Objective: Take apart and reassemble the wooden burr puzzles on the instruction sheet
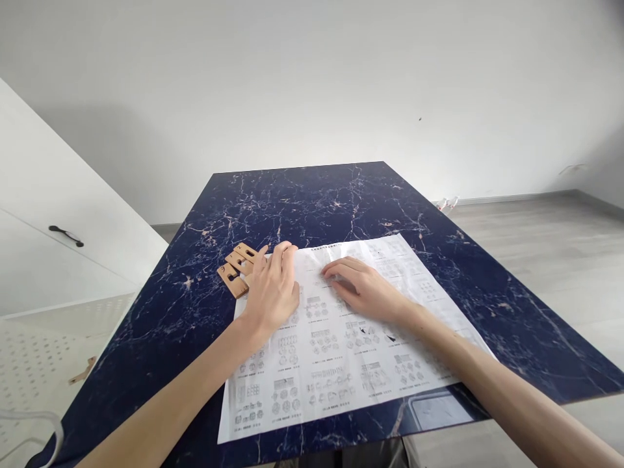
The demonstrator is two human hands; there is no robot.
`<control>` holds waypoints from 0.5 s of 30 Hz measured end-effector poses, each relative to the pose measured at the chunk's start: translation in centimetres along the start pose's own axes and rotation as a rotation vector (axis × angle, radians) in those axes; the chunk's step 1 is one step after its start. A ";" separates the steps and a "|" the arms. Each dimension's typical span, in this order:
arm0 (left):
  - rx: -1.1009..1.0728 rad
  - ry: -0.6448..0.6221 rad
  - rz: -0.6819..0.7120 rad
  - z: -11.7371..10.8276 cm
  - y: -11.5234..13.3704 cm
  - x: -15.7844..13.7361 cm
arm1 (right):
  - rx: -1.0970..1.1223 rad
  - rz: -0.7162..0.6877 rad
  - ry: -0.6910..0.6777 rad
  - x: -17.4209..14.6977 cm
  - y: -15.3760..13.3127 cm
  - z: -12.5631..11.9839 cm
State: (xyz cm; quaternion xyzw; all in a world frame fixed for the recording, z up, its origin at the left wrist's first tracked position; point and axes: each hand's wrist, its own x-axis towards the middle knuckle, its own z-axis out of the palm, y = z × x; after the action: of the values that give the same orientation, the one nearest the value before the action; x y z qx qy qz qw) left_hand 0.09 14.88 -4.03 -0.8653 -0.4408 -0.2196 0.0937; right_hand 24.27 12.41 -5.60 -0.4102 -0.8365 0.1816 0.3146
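A large white instruction sheet [331,351], printed with rows of small diagrams and text, lies creased on the dark blue table. On its upper left part rests my left hand [273,286], fingers bent and thumb apart, with no object visible in it. Just left of those fingers, flat wooden puzzle pieces [233,281] with cut-out slots and dark number marks overlap one another at the sheet's corner. My right hand [358,284] lies on the upper middle of the sheet, its fingers loosely curved and holding nothing visible.
The marble-patterned table [302,195] extends away toward a white wall [312,84]. At left stands a white cabinet [49,195] with a black handle [66,235]. Below it, a wooden piece [84,370] lies on a perforated pale surface. A shiny pale rectangle [439,411] shows near the front edge.
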 end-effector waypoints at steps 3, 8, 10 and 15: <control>0.024 -0.028 -0.027 -0.7 0.1 -0.8 | -0.003 -0.006 0.001 0.0 0.1 0.0; -0.010 -0.039 0.001 -2.9 1.7 -4.7 | -0.007 -0.009 -0.006 -0.1 0.1 -0.1; -0.079 -0.042 0.007 -4.2 2.7 -7.0 | -0.012 -0.009 -0.016 -0.2 0.2 -0.1; -0.209 -0.022 -0.129 -7.2 3.4 -12.6 | -0.018 -0.004 -0.043 -0.4 0.4 -0.3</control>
State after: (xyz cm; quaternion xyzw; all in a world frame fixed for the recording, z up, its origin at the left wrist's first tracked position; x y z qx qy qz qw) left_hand -5.82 1.18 -3.36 -0.8426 -0.4712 -0.2602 -0.0160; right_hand 24.87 12.39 -5.78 -0.4071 -0.8456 0.1824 0.2932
